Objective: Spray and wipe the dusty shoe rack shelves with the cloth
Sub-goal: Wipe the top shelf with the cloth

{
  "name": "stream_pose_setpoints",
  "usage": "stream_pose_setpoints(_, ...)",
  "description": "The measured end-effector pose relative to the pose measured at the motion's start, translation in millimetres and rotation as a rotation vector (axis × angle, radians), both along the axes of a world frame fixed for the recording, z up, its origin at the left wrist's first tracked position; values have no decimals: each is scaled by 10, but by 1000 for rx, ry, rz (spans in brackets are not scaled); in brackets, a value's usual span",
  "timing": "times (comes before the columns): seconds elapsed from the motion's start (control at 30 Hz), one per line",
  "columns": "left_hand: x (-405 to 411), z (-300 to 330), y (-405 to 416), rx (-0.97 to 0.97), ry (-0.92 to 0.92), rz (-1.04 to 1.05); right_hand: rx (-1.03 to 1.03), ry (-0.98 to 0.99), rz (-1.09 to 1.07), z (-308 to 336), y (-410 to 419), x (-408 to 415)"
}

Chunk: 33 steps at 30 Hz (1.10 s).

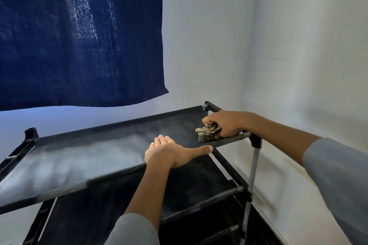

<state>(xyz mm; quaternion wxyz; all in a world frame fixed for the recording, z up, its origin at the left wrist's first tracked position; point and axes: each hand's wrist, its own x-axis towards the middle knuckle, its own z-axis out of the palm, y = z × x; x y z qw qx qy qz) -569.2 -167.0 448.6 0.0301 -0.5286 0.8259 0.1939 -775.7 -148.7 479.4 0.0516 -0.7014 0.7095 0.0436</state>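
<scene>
Gripping cloth (208,132) on top shelf (95,153)

The shoe rack (123,167) is black, with flat cloth shelves on black bars and grey poles. Its top shelf (95,153) has pale dust on it, mostly out to the left of the left hand (169,155). That hand lies flat on the front edge of the top shelf. The cloth (208,132) is small, tan and bunched up. It sits on the right end of the top shelf, under the right hand (227,123), which grips it. More dark shelves (199,189) lie below both hands.
</scene>
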Motion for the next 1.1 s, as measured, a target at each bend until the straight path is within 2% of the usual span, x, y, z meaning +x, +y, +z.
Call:
stream_pose_setpoints(0.23, -25, -36, -49, -2, -24, -17, -280, -10, -119, -189, -635, -28)
stream_pose_setpoints(0.37, -31, -35, -68, -4, -30, -24, -299, -48, -131, -117, -819, -47)
stream_pose_setpoints(0.47, -10, -32, -43, -29, -25, -25, -65, -32, -88, -17, -665, -133)
stream_pose_setpoints(0.57, -13, -18, -21, -34, -20, -9, 242, -137, -16, 201, -224, -169)
stream_pose_setpoints(0.67, -34, -10, 22, -19, -18, -7, 322, -157, 19, 428, 159, -151)
stream_pose_setpoints(0.73, -26, -16, 26, -30, -9, -6, 276, -169, 24, 419, 211, -122)
stream_pose_setpoints(0.93, 4, 2, -15, 4, -21, -34, -29, -90, 3, 90, -64, -66)
stream_pose_setpoints(1.1, -28, -20, -38, 13, -47, -42, -184, -111, -120, -117, -553, -95)
